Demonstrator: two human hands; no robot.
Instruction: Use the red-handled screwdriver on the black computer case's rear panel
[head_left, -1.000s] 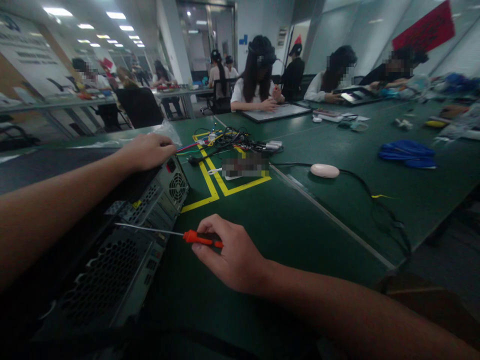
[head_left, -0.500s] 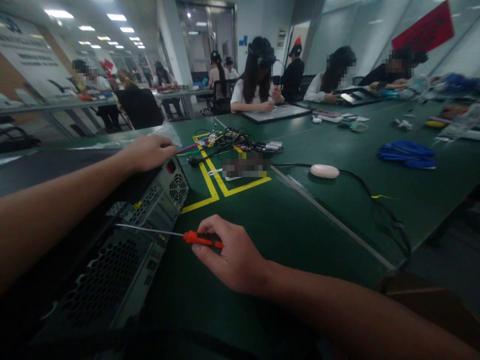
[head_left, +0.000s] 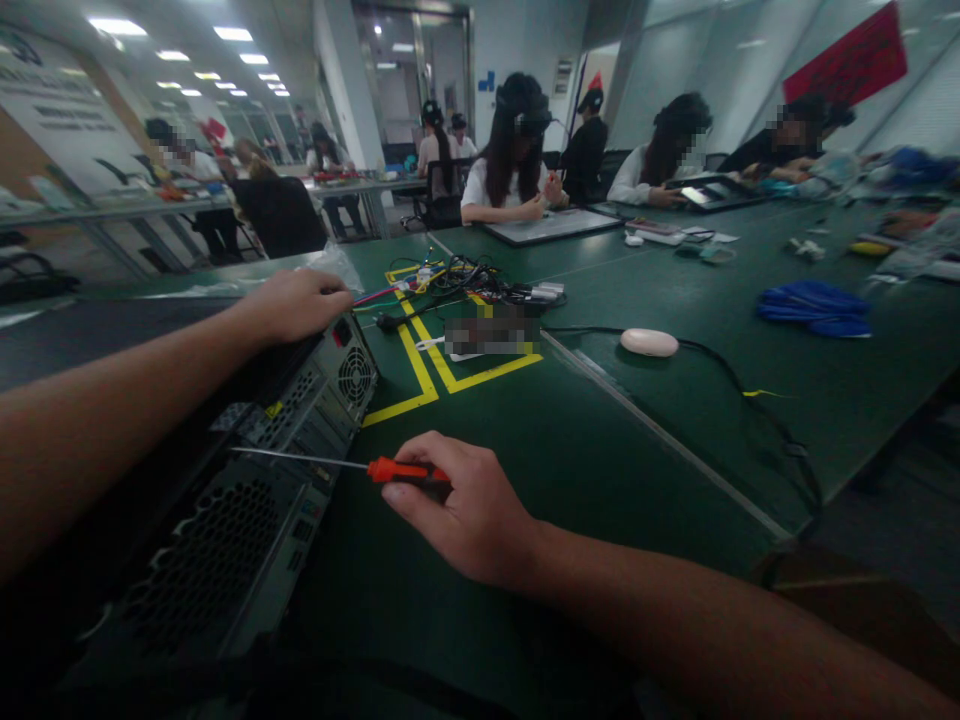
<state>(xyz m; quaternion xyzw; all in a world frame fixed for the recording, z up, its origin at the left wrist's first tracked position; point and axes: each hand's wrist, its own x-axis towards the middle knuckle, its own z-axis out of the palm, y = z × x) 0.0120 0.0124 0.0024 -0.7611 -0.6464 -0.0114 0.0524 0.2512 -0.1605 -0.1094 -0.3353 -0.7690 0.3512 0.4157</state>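
Observation:
My right hand is closed around the orange and black handle of a screwdriver. The long thin shaft points left, and its tip meets the back panel of a black desktop computer case, near the panel's upper edge. Whether the tip sits in a screw cannot be made out. On top of the case rests my left hand, its fingers bent at the rear top corner and gripping there. Vents, a round fan grille and ports show on the panel. The front of the case is hidden by my left arm.
Beyond the case lie tangled black cables and a blurred-out item inside yellow tape lines. A pale oval device sits on a black cord to the right, with blue cloth farther off. Several people work across the green table.
The screwdriver handle has turned slightly in my right hand, showing a different side of its orange and black pattern. My fingers have shifted a little. My left hand and the case stay put.

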